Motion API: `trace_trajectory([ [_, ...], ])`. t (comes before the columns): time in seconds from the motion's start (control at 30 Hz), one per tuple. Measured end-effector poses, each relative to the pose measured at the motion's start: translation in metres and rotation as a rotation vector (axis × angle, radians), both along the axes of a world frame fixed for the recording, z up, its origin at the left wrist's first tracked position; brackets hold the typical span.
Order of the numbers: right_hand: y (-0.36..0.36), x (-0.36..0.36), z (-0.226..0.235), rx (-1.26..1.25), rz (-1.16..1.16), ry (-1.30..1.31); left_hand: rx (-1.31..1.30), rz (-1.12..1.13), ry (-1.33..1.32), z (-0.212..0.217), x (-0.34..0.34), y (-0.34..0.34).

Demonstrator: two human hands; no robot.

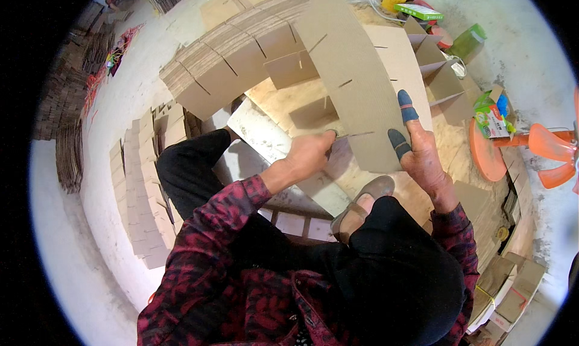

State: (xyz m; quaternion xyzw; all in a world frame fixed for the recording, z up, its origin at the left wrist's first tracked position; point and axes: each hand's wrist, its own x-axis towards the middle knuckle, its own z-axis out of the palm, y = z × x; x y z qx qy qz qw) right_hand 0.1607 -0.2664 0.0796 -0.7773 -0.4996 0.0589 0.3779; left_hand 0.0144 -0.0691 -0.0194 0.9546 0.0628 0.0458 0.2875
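Note:
A long grey-brown cardboard strip (347, 75) with several short slots stands slanted before me. My right hand (420, 150) grips its lower right edge, with dark blue coverings on the thumb and a finger. Closed beside the strip's lower left edge is my left hand (306, 156), its fingertips level with the lowest slot. What those fingers pinch, if anything, is too small to make out. Behind the held strip leans a paler cardboard sheet (398, 62). A small cardboard piece (292, 69) stands on the wooden board (271, 97), left of the strip.
A long row of stacked slotted cardboard (223, 50) curves across the far left. More stacks (140, 195) stand by my left knee. Assembled cardboard dividers (443, 84), a green bottle (468, 43) and an orange fan (552, 147) are on the right. My sandalled foot (356, 216) rests below the strip.

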Motion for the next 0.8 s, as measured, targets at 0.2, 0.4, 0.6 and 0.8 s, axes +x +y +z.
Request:
trace_trajectory([
  [0.2, 0.011, -0.006, -0.021, -0.192, 0.026, 0.039, -0.025, -0.012, 0.012, -0.001, -0.004, -0.006],
  [0.4, 0.008, -0.020, -0.042, -0.255, 0.041, 0.064, -0.155, -0.041, -0.151, 0.005, -0.003, 0.011],
  [0.6, 0.016, -0.017, -0.043, -0.219, 0.014, 0.119, 0.319, 0.411, -0.333, 0.013, 0.051, 0.122],
  [0.8, 0.020, -0.007, -0.041, -0.268, 0.085, 0.140, 0.214, 0.307, 0.020, 0.008, 0.078, 0.183],
])
